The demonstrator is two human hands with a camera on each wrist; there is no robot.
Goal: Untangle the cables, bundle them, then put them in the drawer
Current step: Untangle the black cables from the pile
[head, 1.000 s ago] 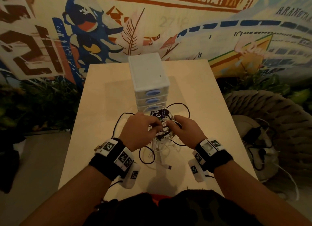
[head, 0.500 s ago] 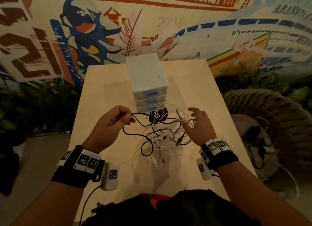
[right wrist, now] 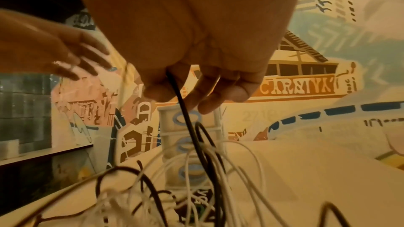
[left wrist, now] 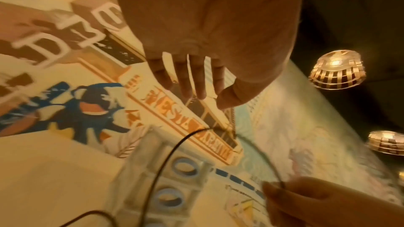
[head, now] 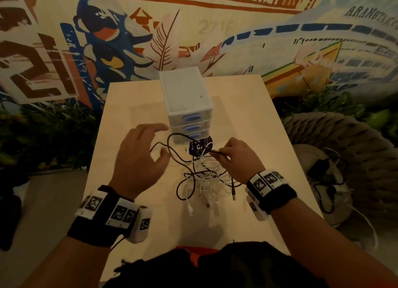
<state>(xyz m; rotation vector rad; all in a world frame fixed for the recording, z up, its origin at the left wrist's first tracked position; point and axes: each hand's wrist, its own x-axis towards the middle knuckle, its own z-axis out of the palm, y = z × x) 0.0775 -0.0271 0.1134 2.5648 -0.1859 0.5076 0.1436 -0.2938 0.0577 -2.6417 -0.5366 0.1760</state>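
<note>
Right hand point(head: 238, 158): right of centre in the head view; fingers point(right wrist: 220, 96) and thumb pinch a black cable point(head: 174, 145) and hold it lifted off the pile.
Left hand point(head: 141, 156): left of centre, above the worktop point(head: 133, 106); fingers point(left wrist: 192, 78) spread and relaxed, gripping nothing. The black cable's loop arcs just beside it; contact cannot be told.
Cable tangle point(head: 206, 177): black and white cables heaped together at centre frame, on the worktop between the two hands, loose plug ends trailing toward the lower edge.
Drawer unit point(head: 185, 98): white, three drawers with blue oval handles, all closed; upper centre, directly behind the tangle.
Dark round label point(head: 200, 146): lies at the foot of the drawer unit, partly under the cables.
Background: painted mural point(head: 193, 25) across the top of the frame.
</note>
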